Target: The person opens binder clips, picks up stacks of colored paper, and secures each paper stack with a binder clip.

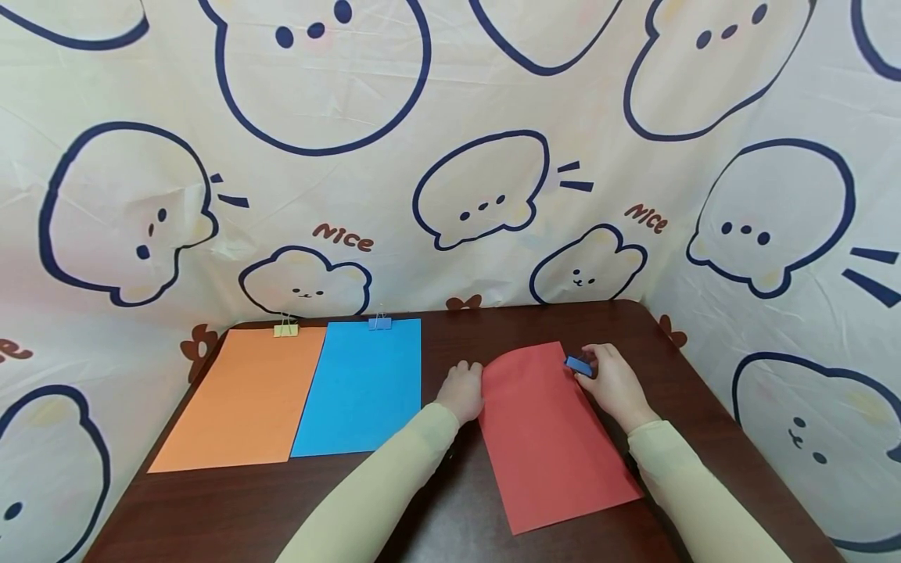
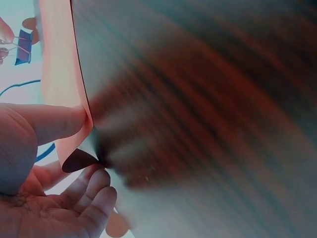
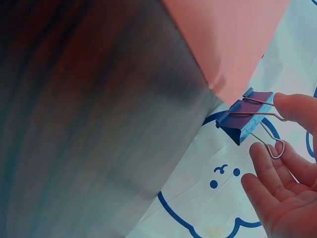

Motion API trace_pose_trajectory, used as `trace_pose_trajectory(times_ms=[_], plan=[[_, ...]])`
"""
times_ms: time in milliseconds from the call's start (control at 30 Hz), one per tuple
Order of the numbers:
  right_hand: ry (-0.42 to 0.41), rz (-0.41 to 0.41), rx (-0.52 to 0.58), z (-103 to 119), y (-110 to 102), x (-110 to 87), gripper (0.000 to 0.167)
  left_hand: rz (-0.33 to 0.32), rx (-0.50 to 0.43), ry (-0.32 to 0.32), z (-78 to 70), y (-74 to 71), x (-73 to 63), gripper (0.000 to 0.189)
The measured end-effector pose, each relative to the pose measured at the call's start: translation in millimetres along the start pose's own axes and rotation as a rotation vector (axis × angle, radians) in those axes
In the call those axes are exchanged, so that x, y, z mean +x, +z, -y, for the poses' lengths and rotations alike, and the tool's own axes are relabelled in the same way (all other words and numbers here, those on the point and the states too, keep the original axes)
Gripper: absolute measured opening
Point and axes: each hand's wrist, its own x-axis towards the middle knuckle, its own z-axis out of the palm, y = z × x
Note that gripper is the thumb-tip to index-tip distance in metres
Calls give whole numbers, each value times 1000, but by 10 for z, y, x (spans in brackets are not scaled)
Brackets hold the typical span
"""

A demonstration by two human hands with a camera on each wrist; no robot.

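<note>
A red sheet of paper (image 1: 552, 442) lies at a slant on the right half of the table. My left hand (image 1: 461, 392) grips its upper left edge; in the left wrist view, the thumb (image 2: 59, 121) presses the sheet near a curled corner, other fingers below. Close to the sheet's upper right corner, my right hand (image 1: 619, 389) holds a blue binder clip (image 1: 579, 366) by its wire handles. The right wrist view has the clip (image 3: 245, 116) beside the corner of the paper (image 3: 228, 44), thumb on one handle and fingertips at the other.
Left on the dark wooden table (image 1: 450, 344) lie an orange sheet (image 1: 242, 403) with a yellow binder clip (image 1: 285, 330) at its top and a blue sheet (image 1: 366, 391) with a blue clip (image 1: 380, 322). A patterned cloth (image 1: 486, 102) hangs behind and at both sides.
</note>
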Motion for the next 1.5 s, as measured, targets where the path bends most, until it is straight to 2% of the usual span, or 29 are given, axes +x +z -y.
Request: trace_pose_trajectory(times_ms=[500, 700, 900, 1333, 1500], plan=[[-3, 0, -5, -4, -3, 0, 49, -13, 8, 13, 7, 17, -4, 39], [-15, -14, -12, -11, 10, 4, 49, -19, 26, 5, 5, 34, -4, 37], [-27, -18, -18, -15, 8, 4, 48, 4, 26, -20, 15, 52, 21, 38], [-26, -8, -14, -24, 12, 9, 49, 21, -138, -63, 25, -7, 12, 47], [-22, 2, -10, -16, 8, 10, 49, 34, -157, -74, 34, -15, 15, 49]])
